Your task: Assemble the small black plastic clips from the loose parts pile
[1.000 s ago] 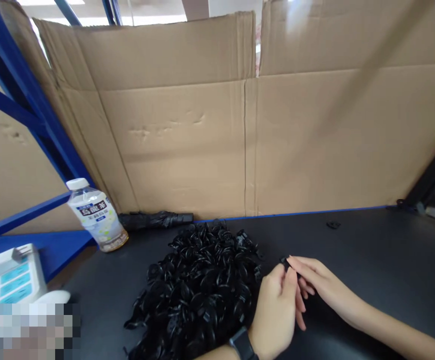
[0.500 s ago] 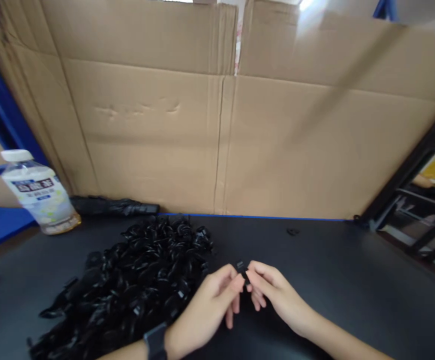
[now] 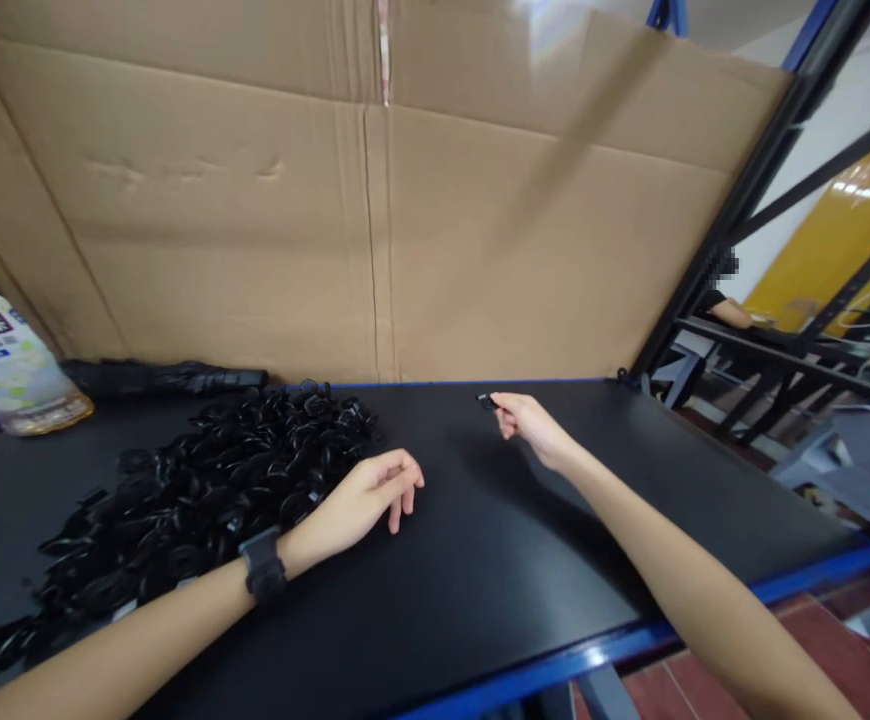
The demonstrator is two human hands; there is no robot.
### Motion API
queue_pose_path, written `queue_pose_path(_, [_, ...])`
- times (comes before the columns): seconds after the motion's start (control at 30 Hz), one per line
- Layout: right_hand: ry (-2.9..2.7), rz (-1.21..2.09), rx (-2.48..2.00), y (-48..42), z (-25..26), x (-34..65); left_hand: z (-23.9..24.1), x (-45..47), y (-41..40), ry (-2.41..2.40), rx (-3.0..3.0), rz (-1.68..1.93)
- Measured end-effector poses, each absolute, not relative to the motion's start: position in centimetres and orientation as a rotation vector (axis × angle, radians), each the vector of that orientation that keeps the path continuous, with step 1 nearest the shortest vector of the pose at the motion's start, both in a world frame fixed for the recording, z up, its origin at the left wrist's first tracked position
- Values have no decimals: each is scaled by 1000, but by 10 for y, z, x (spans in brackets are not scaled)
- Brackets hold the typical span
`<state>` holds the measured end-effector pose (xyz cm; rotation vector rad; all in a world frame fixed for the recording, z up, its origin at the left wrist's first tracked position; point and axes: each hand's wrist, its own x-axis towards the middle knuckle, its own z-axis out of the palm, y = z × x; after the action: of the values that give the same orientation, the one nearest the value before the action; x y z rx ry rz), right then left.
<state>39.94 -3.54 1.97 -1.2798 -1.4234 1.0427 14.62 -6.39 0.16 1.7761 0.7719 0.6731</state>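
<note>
A broad black tabletop (image 3: pixel 495 570) with a blue metal edge strip (image 3: pixel 555 672) runs across the view, backed by a tall sheet of creased tan cardboard (image 3: pixel 202 230) standing along its far side. On the left of the table lies a loose, heaped pile of small black plastic parts (image 3: pixel 210 500), spread straight on the tabletop with no container around it. Just behind the pile lies a slim black furled umbrella (image 3: pixel 165 377), and beside that a clear plastic drink bottle with a pale label (image 3: pixel 7 365) lies cut off by the left of the view, a little amber liquid at its base.

The left hand (image 3: pixel 364 497), a black watch (image 3: pixel 262 565) on its wrist, rests relaxed and open at the pile's right edge, fingers loosely curled and gripping nothing. The right hand (image 3: pixel 532 428) reaches toward the far table edge, pinching one small black plastic piece (image 3: pixel 486 400) between its fingertips.

Bare tabletop stretches between the two hands and right of the right hand, up to a dark metal rack frame (image 3: pixel 750 220). Beyond that frame, a seated co-worker's forearm (image 3: pixel 731 314) shows.
</note>
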Motion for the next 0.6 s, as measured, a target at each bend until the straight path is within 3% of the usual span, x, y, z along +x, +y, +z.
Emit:
queue_pose_path(0.17, [-1978,290,-1860,-35,19,424,-1,147,-64,747,1863,679])
queue_pose_path(0.43, [-2074,286,-2046,-36,12,426,-5,145,-64,730,1918,694])
queue_pose_path(0.6, [-1903,-141,-2028,-50,17,406,-6,146,-64,721,1951,709])
